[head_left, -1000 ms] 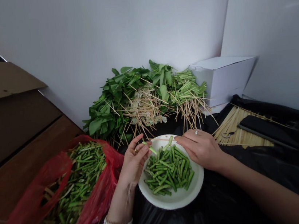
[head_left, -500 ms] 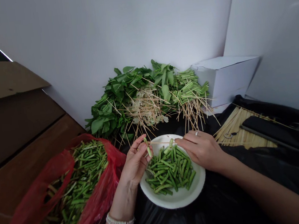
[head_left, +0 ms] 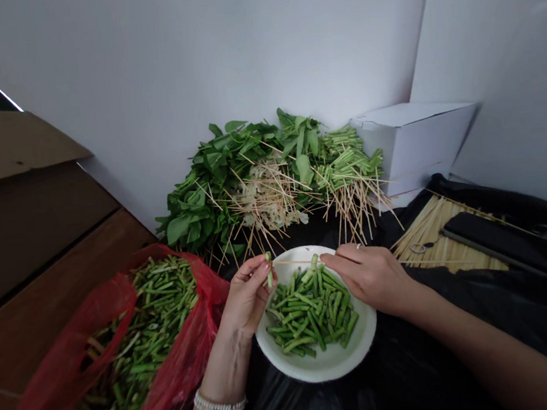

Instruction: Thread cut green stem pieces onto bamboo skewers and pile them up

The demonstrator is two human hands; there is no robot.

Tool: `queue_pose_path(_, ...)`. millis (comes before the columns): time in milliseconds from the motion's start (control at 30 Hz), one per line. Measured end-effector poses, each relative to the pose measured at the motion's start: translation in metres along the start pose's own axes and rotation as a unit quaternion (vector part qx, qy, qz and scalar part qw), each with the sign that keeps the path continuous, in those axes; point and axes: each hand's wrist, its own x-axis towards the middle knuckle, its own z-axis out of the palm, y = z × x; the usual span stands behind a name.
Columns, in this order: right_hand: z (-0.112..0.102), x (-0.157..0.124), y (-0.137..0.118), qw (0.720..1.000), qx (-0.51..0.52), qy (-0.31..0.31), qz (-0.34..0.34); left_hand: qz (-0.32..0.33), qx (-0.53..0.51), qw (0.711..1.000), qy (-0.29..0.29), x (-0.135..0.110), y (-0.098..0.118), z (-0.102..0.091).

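Above the left rim of a white bowl, my left hand pinches a short green bean piece held upright. My right hand, over the bowl's right rim, grips a thin wooden skewer that runs level across to the bean piece. The skewer's tip meets the piece at my left fingertips; how deep it goes in I cannot tell. Cut green bean pieces lie heaped in the bowl below both hands.
A red plastic bag of cut green stems stands at the left, beside a cardboard box. Behind the bowl lie leafy greens and skewered bundles. A white box, loose skewers and a black phone are at the right.
The bean piece in my left fingers has tilted more upright and sits slightly lower. My right hand and the skewer have barely moved.
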Motion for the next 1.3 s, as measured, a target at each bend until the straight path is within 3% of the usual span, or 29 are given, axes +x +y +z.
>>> queue_pose_path(500,0.001,0.0,-0.002,1.0,-0.002,0.007,-0.02,0.021,0.085,0.995,-0.05,-0.007,-0.006,0.008)
queue_pose_path(733,0.001,0.0,-0.002,0.999,0.019,0.015,-0.027,-0.004,0.106,0.993,-0.054,-0.01,-0.006,0.009)
queue_pose_path(933,0.004,-0.002,-0.007,0.998,0.019,-0.006,-0.052,-0.042,0.175,0.979,-0.094,-0.016,-0.011,0.015)
queue_pose_path(1300,0.003,0.0,-0.005,0.999,0.035,0.006,-0.04,-0.004,0.251,0.958,-0.137,-0.019,-0.011,0.017)
